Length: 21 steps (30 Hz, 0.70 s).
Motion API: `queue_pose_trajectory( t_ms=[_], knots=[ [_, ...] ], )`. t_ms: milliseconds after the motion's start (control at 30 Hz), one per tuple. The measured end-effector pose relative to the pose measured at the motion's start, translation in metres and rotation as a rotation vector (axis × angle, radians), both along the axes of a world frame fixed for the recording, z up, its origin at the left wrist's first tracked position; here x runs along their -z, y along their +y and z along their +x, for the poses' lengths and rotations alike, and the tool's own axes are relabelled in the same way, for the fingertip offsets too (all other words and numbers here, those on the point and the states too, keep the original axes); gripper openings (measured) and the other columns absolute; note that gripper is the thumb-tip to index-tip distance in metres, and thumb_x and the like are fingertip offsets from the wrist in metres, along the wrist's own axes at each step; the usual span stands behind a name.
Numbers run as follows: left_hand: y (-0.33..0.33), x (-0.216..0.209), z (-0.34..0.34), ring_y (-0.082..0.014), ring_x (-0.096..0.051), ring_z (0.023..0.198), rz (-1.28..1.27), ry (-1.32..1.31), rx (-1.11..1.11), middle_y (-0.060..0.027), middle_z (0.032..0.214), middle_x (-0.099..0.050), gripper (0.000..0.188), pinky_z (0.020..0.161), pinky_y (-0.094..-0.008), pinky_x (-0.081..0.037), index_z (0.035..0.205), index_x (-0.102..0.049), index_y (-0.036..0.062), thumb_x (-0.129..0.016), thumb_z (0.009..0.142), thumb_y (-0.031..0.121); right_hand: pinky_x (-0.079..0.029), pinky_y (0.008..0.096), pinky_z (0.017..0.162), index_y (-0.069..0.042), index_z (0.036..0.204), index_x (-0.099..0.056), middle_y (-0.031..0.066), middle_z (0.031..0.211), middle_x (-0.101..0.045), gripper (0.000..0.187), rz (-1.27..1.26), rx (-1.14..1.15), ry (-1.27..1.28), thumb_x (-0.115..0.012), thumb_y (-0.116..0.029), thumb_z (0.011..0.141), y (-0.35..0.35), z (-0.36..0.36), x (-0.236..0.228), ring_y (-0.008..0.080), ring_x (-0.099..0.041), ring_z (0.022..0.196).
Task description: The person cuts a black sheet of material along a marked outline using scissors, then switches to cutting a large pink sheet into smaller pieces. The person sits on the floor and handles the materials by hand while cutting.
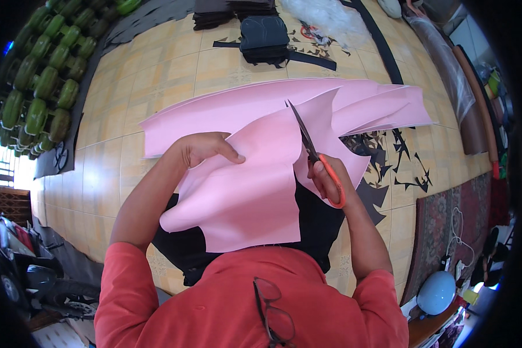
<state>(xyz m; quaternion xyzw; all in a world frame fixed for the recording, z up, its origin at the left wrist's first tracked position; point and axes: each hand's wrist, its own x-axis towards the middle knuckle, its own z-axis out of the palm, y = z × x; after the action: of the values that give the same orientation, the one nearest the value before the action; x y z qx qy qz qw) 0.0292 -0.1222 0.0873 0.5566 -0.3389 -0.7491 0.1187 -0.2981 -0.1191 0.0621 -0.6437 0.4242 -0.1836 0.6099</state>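
The left hand (206, 148) pinched the near flap of the pink sheet (243, 185), which lay across the tiled floor (156, 75). The right hand (326, 181) gripped orange-handled scissors (313, 151), blades apart in the sheet's cut.

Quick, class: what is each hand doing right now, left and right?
Left hand: closed, gripping the pink sheet.
Right hand: closed on the orange-handled scissors, cutting the sheet.

A clear crumpled plastic bag (330, 17) lies on the tiled floor (156, 75) at the top; no labels, signs or screens
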Motion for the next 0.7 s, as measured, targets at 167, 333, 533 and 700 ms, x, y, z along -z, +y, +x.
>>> queue_pose_trajectory(
  t_ms=[167,333,533,700],
  knots=[
    [0.007,0.011,0.006,-0.0251,-0.052,0.118,-0.058,-0.109,0.028,-0.0205,0.123,-0.057,0.073,0.102,-0.0315,-0.039,0.131,-0.048,-0.0081,-0.079,0.071,0.019,-0.037,0.0257,0.039,-0.004,0.078,-0.052,-0.0002,0.053,-0.042,0.046,-0.114,-0.006,-0.084,-0.049,-0.045,0.096,-0.014,0.012,0.003,0.0091,-0.043,0.041],
    [0.009,-0.014,0.005,-0.0249,-0.053,0.117,-0.152,-0.218,0.111,-0.0207,0.123,-0.058,0.070,0.102,-0.0316,-0.039,0.130,-0.049,-0.0086,-0.077,0.074,0.022,-0.035,0.0268,0.035,-0.002,0.079,-0.053,0.0015,0.051,-0.043,0.044,-0.044,0.002,-0.027,-0.048,-0.042,0.097,-0.015,0.008,0.005,0.0104,-0.042,0.037],
    [0.011,-0.055,0.034,-0.0227,-0.062,0.101,-0.293,-0.251,-0.033,-0.0168,0.114,-0.063,0.060,0.089,-0.0321,-0.049,0.127,-0.051,-0.0083,-0.073,0.079,0.020,-0.035,0.0247,0.034,0.000,0.084,-0.052,0.0025,0.053,-0.043,0.048,0.066,0.319,-0.305,-0.042,-0.045,0.099,0.008,0.011,0.029,0.0122,-0.041,0.036],
    [0.023,-0.079,0.072,-0.0190,-0.066,0.091,-0.568,-0.108,-0.323,-0.0138,0.108,-0.065,0.048,0.079,-0.0312,-0.053,0.123,-0.054,-0.0066,-0.069,0.085,0.017,-0.038,0.0233,0.038,0.000,0.090,-0.050,0.0025,0.055,-0.043,0.047,0.004,0.437,-0.639,-0.037,-0.044,0.102,0.032,0.029,0.026,0.0115,-0.043,0.040]
  ],
)
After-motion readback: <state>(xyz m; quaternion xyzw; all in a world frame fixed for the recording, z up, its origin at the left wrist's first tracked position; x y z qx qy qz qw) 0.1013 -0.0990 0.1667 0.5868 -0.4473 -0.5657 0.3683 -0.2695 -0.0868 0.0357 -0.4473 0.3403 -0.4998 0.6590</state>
